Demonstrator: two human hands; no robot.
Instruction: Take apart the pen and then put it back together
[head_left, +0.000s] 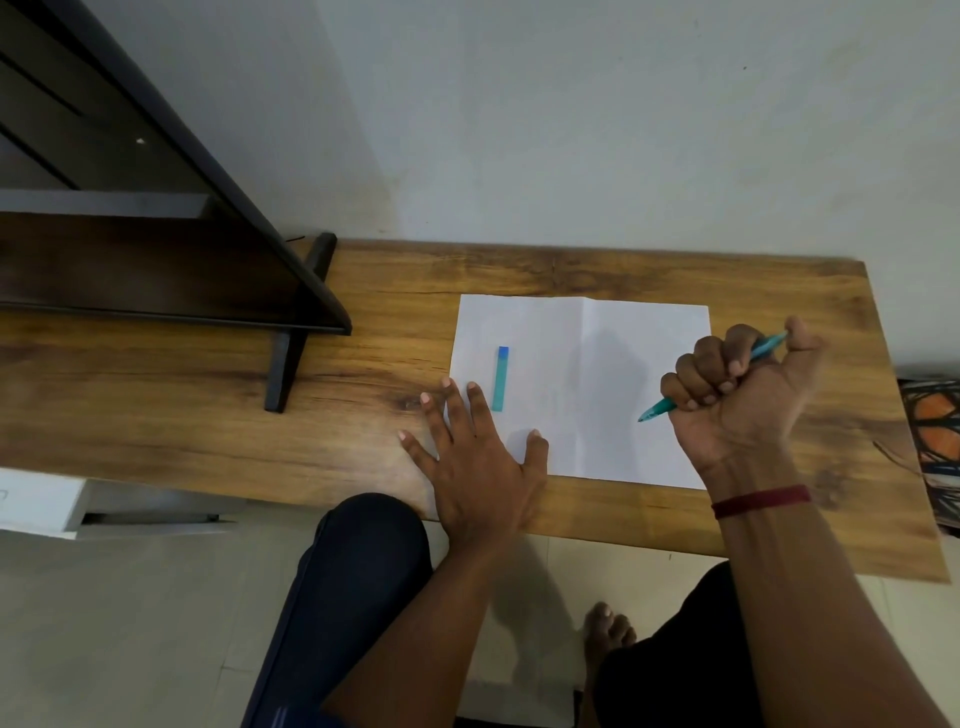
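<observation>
A teal pen body (655, 412) sits in my right hand (743, 395), which is closed around it in a fist above the right side of the white paper (613, 364). The tip points down-left and the back end sticks out by my thumb. The pen's cap (501, 378), teal with a blue end, lies on the left part of the paper. My left hand (475, 457) rests flat with fingers spread on the paper's lower-left corner and the wooden table (363, 364), just below the cap.
A dark wooden shelf unit (171, 249) with a black foot stands on the table's left part. A wall runs behind the table. My knees and a bare foot show below the front edge. A patterned object (932, 431) lies off the right edge.
</observation>
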